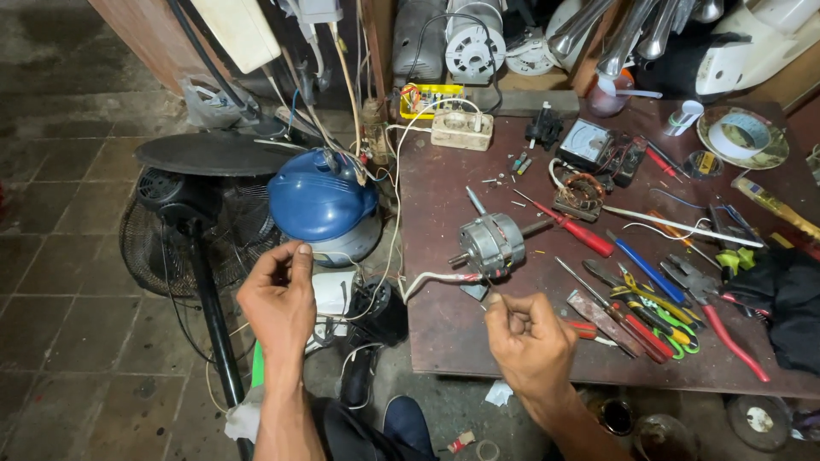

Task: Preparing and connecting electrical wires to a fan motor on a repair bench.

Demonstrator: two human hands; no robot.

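- The right hand (pixel 531 340) sits at the near edge of the desk (pixel 478 341), its fingers (pixel 502 311) pinched together on the end of a thin wire that is hard to make out.
- That pinch lies just near of the small electric motor (pixel 490 244), which rests on the desk with its shaft lying flat; its white lead bundle (pixel 431 279) trails off the left edge.
- The left hand (pixel 279 300) is raised left of the desk, in front of the blue domed housing (pixel 323 203), thumb and forefinger closed together on what appears to be a fine strand; the strand itself is too thin to be sure of.
- To do this well, I judge the strand should be kept lightly taut between both hands, with no kinks, and pulled in line with the motor and not across its edge.
- The motor is loose on the desk, so a hard tug could drag it toward the edge.
- The red-handled screwdriver (pixel 571 229) and the red-handled pliers (pixel 726 329) lie to the right, near enough to reach.
- A black fan on its stand (pixel 201 248) stands on the floor to the left.
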